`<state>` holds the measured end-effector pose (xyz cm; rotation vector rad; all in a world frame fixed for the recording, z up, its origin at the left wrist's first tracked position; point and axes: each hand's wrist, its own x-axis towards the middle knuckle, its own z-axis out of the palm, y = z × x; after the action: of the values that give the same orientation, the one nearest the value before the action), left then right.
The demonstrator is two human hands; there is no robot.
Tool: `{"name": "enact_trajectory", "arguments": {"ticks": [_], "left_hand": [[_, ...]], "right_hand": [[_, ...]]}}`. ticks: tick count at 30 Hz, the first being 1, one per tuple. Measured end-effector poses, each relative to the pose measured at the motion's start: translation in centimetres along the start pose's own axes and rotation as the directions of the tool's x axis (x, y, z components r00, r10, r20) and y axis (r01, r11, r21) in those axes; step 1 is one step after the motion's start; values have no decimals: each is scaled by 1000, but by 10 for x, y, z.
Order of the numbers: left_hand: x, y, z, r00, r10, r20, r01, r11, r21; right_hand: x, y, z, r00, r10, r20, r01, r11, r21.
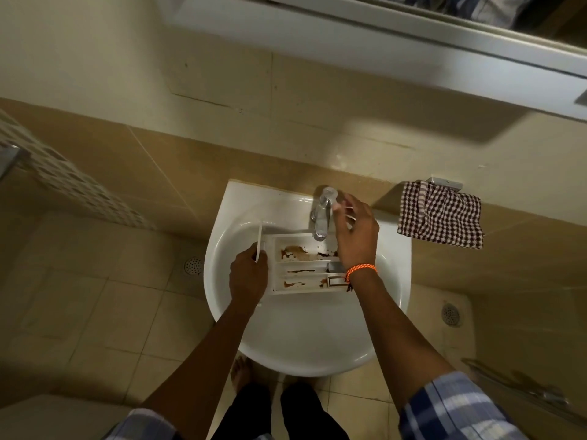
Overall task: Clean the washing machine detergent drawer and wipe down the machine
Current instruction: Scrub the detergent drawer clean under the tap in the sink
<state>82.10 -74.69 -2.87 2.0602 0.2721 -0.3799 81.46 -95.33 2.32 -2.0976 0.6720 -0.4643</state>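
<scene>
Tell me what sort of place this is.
Most likely a bathroom: a white basin with a tap on a tiled wall, a checked towel beside it, and a floor drain.

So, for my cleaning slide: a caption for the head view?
Left hand holds stained detergent drawer in sink; right hand reaches beside tap.

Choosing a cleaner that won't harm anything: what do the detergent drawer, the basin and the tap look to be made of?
Detergent drawer: likely white moulded plastic, thin dividing walls, matte, brown stains.
Basin: probably glazed ceramic, a smooth, glossy white rounded bowl.
Tap: looks like chromed metal, mirror-bright with sharp reflections.
</scene>
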Motion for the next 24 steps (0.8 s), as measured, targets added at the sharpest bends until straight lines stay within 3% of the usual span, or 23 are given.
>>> {"name": "enact_trajectory", "arguments": {"ticks": [4, 7, 12, 20, 22, 24], "left_hand": [[-1, -3, 1, 998, 13, -59, -14, 1000, -5], [-1, -10, 2, 998, 11, -69, -12, 1000, -13], [1, -22, 2, 993, 71, -93, -65, 996, 65], [-6, -15, 8, 979, 121, -164, -92, 981, 172], [-7, -13, 8, 978, 124, -169, -91, 978, 190], [-7, -13, 7, 979, 115, -168, -83, 979, 184]], "right_hand": [[-17, 15, 9, 953, 249, -176, -221, 961, 164], [-30, 26, 18, 928, 359, -101, -349, 932, 100], [-44, 44, 31, 947, 303, 108, -279, 940, -195], [-34, 51, 32, 897, 431, 96, -430, 902, -30], [-31, 54, 34, 864, 486, 133, -495, 868, 45], [-28, 53, 36, 790, 575, 213, -612, 765, 203]]}}
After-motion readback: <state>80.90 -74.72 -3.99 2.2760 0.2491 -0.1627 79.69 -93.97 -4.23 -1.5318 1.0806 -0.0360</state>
